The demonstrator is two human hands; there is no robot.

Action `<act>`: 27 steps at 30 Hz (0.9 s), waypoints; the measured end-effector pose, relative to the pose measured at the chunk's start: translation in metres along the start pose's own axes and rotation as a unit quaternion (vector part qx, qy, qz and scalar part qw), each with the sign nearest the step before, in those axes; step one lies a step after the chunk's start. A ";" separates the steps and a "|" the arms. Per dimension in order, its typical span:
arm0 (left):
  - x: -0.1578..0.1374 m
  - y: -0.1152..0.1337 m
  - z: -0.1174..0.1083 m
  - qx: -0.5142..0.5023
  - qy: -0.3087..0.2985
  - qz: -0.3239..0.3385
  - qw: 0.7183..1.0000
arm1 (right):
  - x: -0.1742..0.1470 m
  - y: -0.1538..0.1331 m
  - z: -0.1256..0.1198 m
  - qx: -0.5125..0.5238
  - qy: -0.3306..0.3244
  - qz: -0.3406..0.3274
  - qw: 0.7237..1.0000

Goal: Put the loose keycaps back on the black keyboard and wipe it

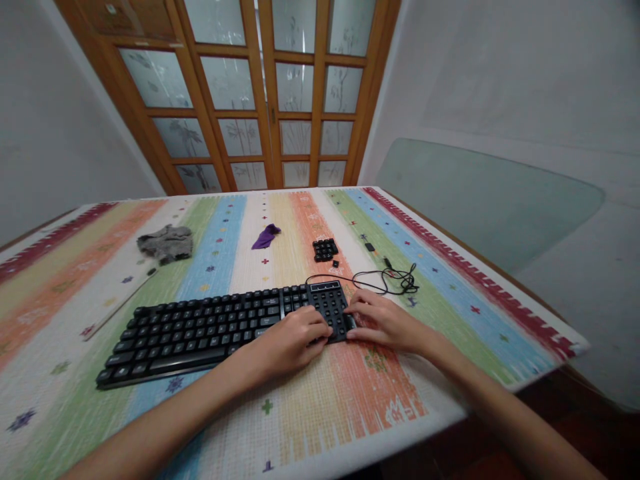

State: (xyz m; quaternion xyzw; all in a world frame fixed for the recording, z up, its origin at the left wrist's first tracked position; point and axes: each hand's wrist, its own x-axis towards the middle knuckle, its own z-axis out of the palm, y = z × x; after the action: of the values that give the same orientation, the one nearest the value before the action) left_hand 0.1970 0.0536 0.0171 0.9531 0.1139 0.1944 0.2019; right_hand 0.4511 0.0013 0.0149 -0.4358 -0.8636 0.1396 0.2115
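A black keyboard [200, 333] lies across the table, its number pad [327, 303] stripped of keycaps. Curled over the lower right part of the keyboard, my left hand [295, 337] has its fingertips pressed at the number pad's bottom keys; what lies under them is hidden. At the pad's right edge, my right hand [383, 323] pinches a small shiny black piece [351, 322] between thumb and fingers. I cannot tell its exact kind. Just beyond the keyboard sits a cluster of loose black keycaps [326, 250], with a single keycap [335, 264] apart from it.
A coiled black cable [400, 283] and its plug lie right of the keyboard. Further left are a purple cloth [267, 236], a crumpled grey cloth [167, 244] and a thin pale stick with a dark tip [123, 303]. A striped cloth covers the table [310, 433].
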 end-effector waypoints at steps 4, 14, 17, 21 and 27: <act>-0.001 0.001 0.000 0.016 0.001 0.006 1.000 | 0.003 -0.003 -0.003 -0.032 -0.008 -0.008 0.999; 0.000 0.002 0.003 0.007 0.003 0.003 1.000 | 0.018 -0.015 -0.011 -0.092 -0.080 0.061 0.991; 0.000 0.003 0.003 0.017 -0.010 0.000 1.000 | 0.022 -0.008 -0.017 -0.058 -0.077 0.048 0.994; 0.000 0.001 0.005 0.038 -0.017 0.014 0.999 | 0.035 0.017 -0.021 -0.049 0.020 0.082 0.995; -0.002 -0.005 0.012 0.108 -0.012 0.041 0.993 | 0.062 0.060 -0.014 -0.120 0.090 0.140 0.979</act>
State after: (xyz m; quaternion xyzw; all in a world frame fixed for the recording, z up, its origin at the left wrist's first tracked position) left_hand 0.1995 0.0537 0.0045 0.9755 0.0928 0.1772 0.0912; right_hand 0.4669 0.0872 0.0171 -0.5851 -0.7821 0.0237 0.2129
